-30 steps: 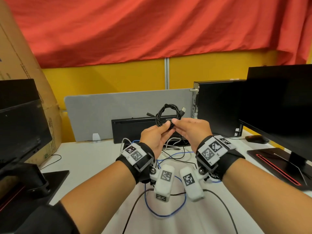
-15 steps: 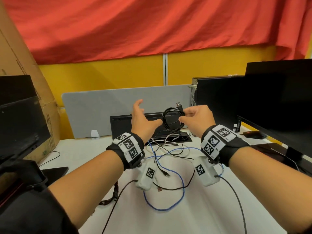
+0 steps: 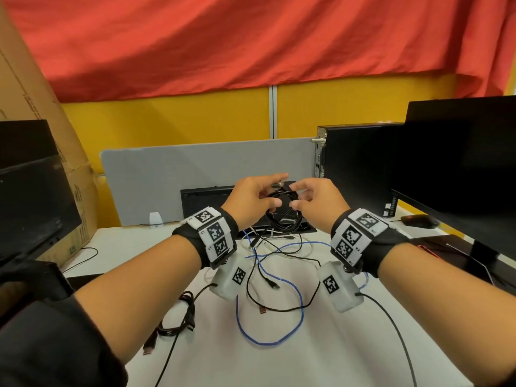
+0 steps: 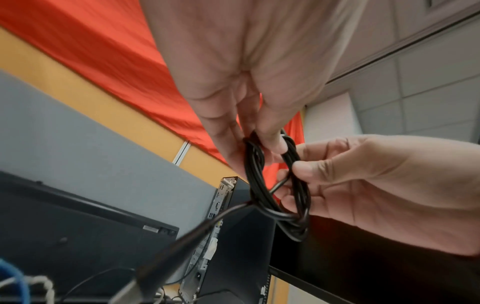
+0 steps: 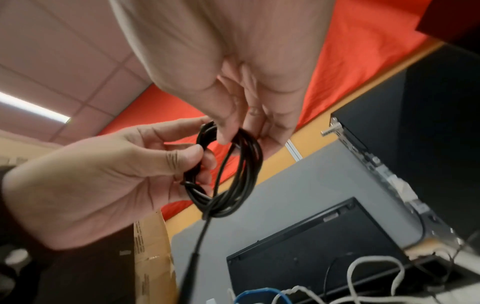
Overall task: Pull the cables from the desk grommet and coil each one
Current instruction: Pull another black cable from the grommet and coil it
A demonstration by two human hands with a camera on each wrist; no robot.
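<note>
Head view showed both hands raised together above the white desk [image 3: 307,358], with a coiled black cable [image 3: 282,210] held between them, in front of the grey divider panel [image 3: 209,177]. The left hand [image 3: 251,196] gripped the coil's left side, thumb curled in front of the loops and fingers behind. The right hand [image 3: 318,202] pinched the right side of the same coil, thumb and forefinger closed on the strands. The lower loops hung below both hands, above the dark grommet opening [image 3: 304,229] at the back of the desk.

The left wrist view showed the left hand [image 4: 246,72] with its fingertips [image 4: 272,142] closed on the top of the coiled black cable [image 4: 280,191], while the right hand [image 4: 376,185] held the loops from the side with a bent thumb. One loose end ran from the coil down toward the camera, blurred.

From the right wrist, the right hand [image 5: 233,72] pinched the top of the coiled black cable [image 5: 233,174] and the left hand [image 5: 116,174] clasped its other side, a free tail hanging straight down.

On the desk beneath the hands lay a blue cable [image 3: 296,317] in a wide loop, thin black cables [image 3: 259,272] and white cables [image 3: 279,241] tangled near the grommet, and a second black bundle [image 3: 178,319] by the left forearm. A black computer tower [image 3: 357,169] stood to the right, beside a monitor [image 3: 460,163].
</note>
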